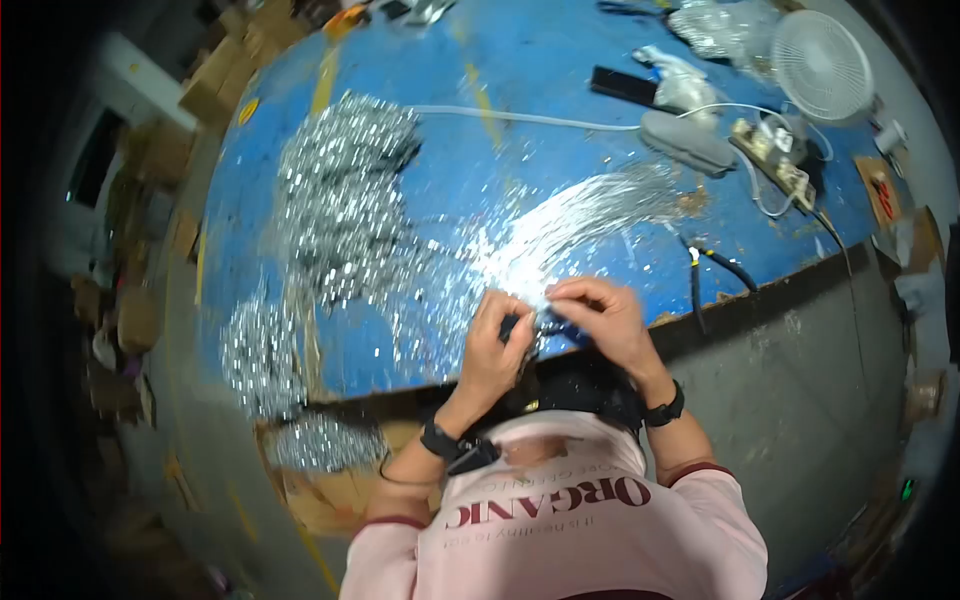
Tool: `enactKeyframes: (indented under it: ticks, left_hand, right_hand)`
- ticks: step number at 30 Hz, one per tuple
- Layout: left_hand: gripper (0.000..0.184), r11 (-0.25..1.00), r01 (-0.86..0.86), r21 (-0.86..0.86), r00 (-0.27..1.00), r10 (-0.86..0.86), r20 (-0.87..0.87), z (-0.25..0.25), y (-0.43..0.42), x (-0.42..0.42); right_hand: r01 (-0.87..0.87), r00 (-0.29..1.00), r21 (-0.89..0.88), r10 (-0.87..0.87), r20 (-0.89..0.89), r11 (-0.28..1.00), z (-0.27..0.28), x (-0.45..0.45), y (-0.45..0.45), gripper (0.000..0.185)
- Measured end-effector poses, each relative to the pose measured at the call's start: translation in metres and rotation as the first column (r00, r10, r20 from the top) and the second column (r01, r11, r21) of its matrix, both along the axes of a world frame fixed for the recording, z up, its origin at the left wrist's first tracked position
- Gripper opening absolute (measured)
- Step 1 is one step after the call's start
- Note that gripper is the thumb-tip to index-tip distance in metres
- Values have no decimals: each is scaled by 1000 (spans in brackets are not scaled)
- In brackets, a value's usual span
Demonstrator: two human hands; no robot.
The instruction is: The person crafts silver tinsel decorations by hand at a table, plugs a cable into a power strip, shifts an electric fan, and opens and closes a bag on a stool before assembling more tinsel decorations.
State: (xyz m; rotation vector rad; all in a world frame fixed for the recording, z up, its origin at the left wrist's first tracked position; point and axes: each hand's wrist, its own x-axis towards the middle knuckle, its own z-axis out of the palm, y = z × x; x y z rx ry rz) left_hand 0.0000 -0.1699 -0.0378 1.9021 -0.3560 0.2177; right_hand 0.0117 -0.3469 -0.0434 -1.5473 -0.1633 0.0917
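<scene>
My left hand [490, 348] and right hand [614, 322], fingers narrowed, contents unclear — loose silver strands [605, 205] seemingly unfinished, tinsel [345, 200] heaped leftward.

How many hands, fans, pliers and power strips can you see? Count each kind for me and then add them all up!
Hands: 2 (left hand, right hand)
Fan: 1
Pliers: 1 pair
Power strip: 1
Total: 5
</scene>
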Motion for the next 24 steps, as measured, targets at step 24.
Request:
enactKeyframes:
  ticks: [24]
  left_hand:
    - [6,996,38,-86,998,-43,-53,-10,2,-7]
  right_hand:
    - [-102,992,40,105,-70,994,-11,-14,6,13]
